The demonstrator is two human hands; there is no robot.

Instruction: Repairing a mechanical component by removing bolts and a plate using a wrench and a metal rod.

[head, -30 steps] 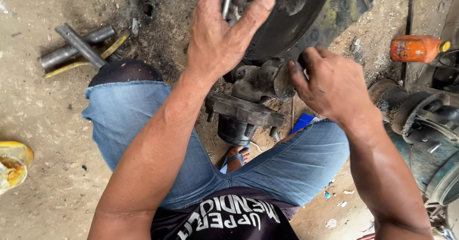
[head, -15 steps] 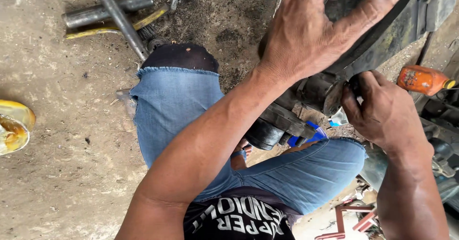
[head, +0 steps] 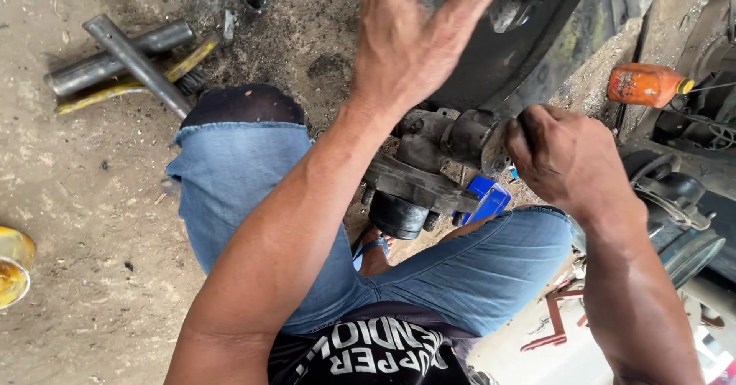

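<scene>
**Greasy hub assembly half apart on workshop floor**

A yellow tin (head: 14,266) sits at the far left edge of the dirt floor (head: 69,201); no label can be made out on it. Steel bars (head: 126,55) lie crossed beside a yellow-handled brush (head: 180,69). The person crouches in cut-off jeans (head: 245,178), left hand (head: 414,44) raised with fingers spread against the dark wheel (head: 521,40), something thin pinched at its top edge, too cropped to identify. Below hangs the grimy caliper (head: 418,189), apparently loosened yet not removed, by the look of it; cleaning and refitting seem left to do. A blue box (head: 487,201) lies under it, its markings hidden. The right hand (head: 571,159) closes around the hub's end (head: 491,143). At right, an orange squeeze bottle (head: 648,84) with a yellow nozzle rests on its side, smeared.
</scene>
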